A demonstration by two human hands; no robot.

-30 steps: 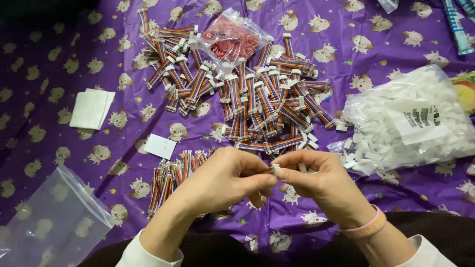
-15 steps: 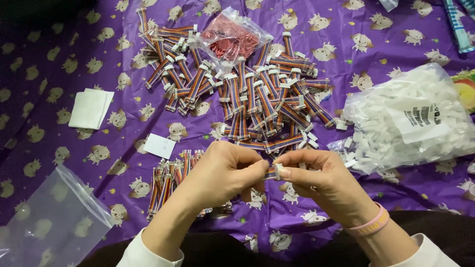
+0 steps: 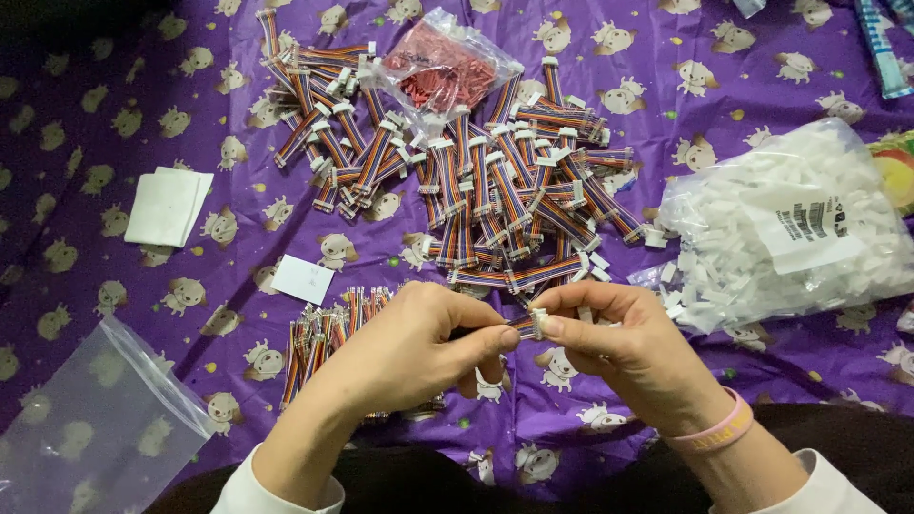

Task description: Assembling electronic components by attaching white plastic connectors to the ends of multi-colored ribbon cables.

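1. A short rainbow-striped ribbon cable (image 3: 522, 326) sits between the two hands, low in the middle of the view; a small white plastic connector housing (image 3: 539, 323) is at its right end.
2. The left hand (image 3: 419, 343) is clenched around the cable, thumb and forefinger pinching it just left of the housing.
3. The right hand (image 3: 624, 347) grasps the white housing between thumb and fingertips; a pink rubber wristband (image 3: 712, 433) circles its wrist.
4. Under and just left of the left hand lies a small bundle of bare-ended rainbow cables (image 3: 328, 338).
5. Beyond both hands spreads a wide heap of finished rainbow cables with white ends (image 3: 466, 171), and a clear bag of red parts (image 3: 443, 76) rests on its far edge.
6. Right of the right hand sits a bulging clear bag of white plastic housings (image 3: 790, 228), with a few spilled near its mouth.
7. Far left of the left hand are a stack of white paper slips (image 3: 168, 205), a single white slip (image 3: 303, 279) and, nearer, an empty clear zip bag (image 3: 90, 428).
8. Everything rests on a purple cloth printed with cartoon puppies (image 3: 114, 124); nothing of the room shows beyond it.
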